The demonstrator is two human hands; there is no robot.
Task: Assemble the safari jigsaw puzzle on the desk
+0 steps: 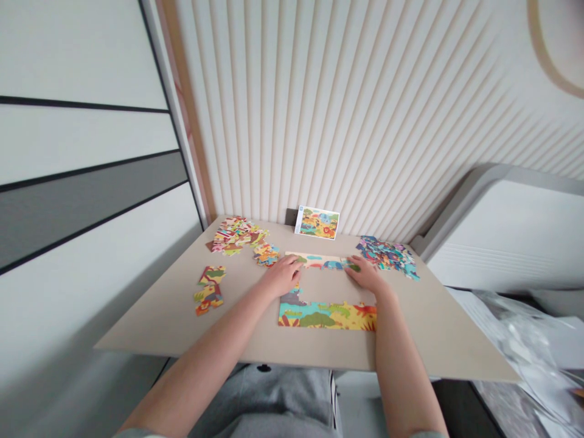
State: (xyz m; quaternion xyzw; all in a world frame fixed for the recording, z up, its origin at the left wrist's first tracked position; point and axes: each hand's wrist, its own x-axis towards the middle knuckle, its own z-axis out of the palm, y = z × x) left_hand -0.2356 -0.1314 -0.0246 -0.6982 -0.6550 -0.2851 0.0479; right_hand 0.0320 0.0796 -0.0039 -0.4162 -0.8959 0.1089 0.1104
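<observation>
My left hand [281,275] and my right hand [365,274] sit at the two ends of a strip of joined jigsaw pieces [314,261], fingertips on it. Nearer me lies a larger joined section of jungle-scene puzzle [327,316], just below both hands. A small piece [295,288] shows under my left palm. On the beige table [150,322], loose pieces lie in heaps at back left [237,235], centre left [267,254] and back right [387,255]. Another cluster [210,291] lies at the left. A picture card [317,222] leans at the back.
A ribbed white wall [292,109] rises behind the table, and a white panelled surface [82,152] fills the left side. A white cabinet [502,237] stands at the right, with crumpled clear plastic [524,347] below it. My grey trousers [269,395] show beneath the table's front edge.
</observation>
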